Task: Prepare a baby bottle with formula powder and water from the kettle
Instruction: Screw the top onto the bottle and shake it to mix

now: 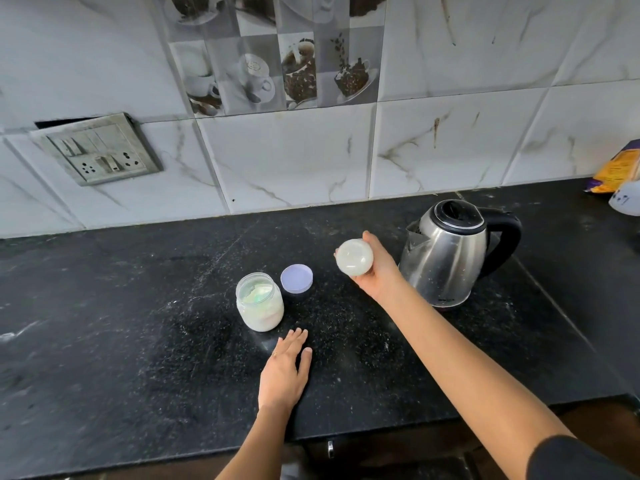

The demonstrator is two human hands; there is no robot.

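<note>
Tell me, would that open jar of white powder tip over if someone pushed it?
The jar of powder looks squat and wide-based, so it would probably slide on the black countertop rather than tip. It seems mostly full, so likely heavy for its size. Its lilac lid lies beside it, so a hard shove could spill powder.
</note>
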